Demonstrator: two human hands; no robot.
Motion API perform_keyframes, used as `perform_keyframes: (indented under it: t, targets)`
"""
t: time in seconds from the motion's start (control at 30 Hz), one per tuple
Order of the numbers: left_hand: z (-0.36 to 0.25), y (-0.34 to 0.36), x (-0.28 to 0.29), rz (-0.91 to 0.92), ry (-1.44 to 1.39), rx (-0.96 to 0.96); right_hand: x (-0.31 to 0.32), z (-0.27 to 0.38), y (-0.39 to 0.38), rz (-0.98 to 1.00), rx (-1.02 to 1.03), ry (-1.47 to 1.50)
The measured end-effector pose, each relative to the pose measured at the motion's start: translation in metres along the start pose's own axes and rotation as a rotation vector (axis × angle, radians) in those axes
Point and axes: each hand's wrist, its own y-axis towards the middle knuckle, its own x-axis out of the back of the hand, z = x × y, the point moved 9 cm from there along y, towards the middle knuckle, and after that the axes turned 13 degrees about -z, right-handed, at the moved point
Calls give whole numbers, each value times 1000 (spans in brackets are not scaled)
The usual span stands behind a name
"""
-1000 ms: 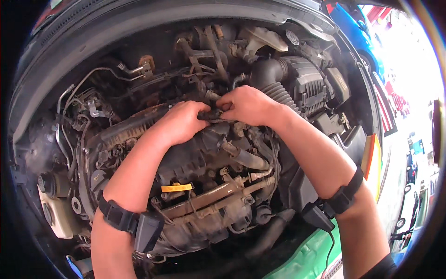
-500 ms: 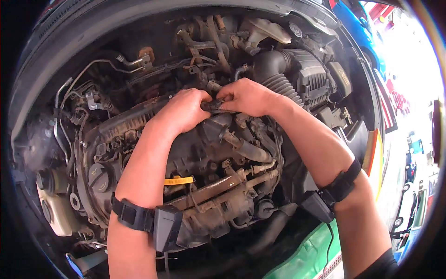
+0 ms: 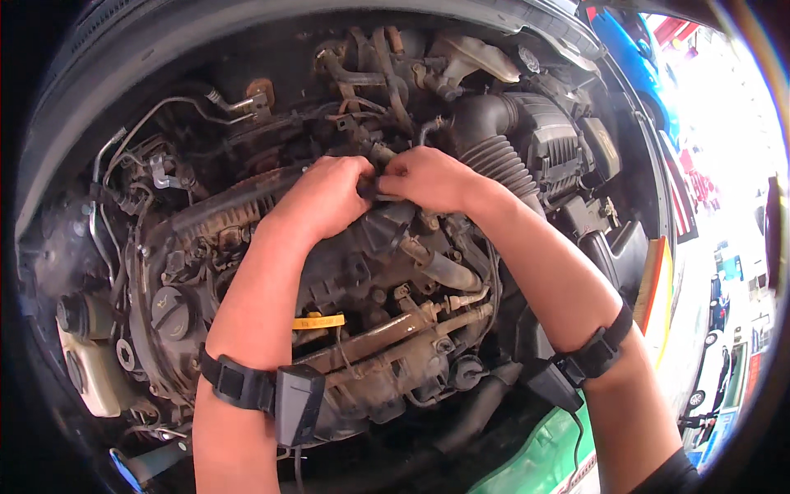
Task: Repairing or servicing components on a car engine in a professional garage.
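Both of my hands meet over the middle of a dirty car engine, at the rear of its black cover (image 3: 329, 255). My left hand (image 3: 336, 191) is closed, thumb and fingers curled around one side of a small black part (image 3: 374, 193). From the other side my right hand (image 3: 428, 177) pinches the same part, its fingertips nearly touching the left ones. Most of the part is hidden by the fingers, so its kind cannot be made out. Just in front of the hands is a black housing (image 3: 387, 226), with a grey hose (image 3: 447, 269) below it.
A ribbed black intake hose (image 3: 498, 160) runs to the air filter box (image 3: 551, 136) at the right rear. A yellow dipstick handle (image 3: 318, 321) lies between my forearms. The oil cap (image 3: 174, 313) and a pale reservoir (image 3: 95, 375) are at left. Green cover (image 3: 543, 449) lies in front.
My right hand has shifted slightly left, closer to my left hand, and its fingers have closed further over the black part. The left hand stays nearly in place.
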Motion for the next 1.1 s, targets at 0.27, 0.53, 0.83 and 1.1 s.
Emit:
perform_keyframes:
  t: [0.27,0.53,0.83,1.1]
  targets:
    - [4,0,-3,38,-46,87,-9,-3,0,124,-61,146]
    - [-3,0,0,64,9,68,-6,-8,-5,-169,-97,111]
    - [-1,0,-1,16,11,-2,-6,-17,-4,-134,-229,179]
    - [3,1,-1,-15,-15,1,-8,-21,-3,-154,-192,230]
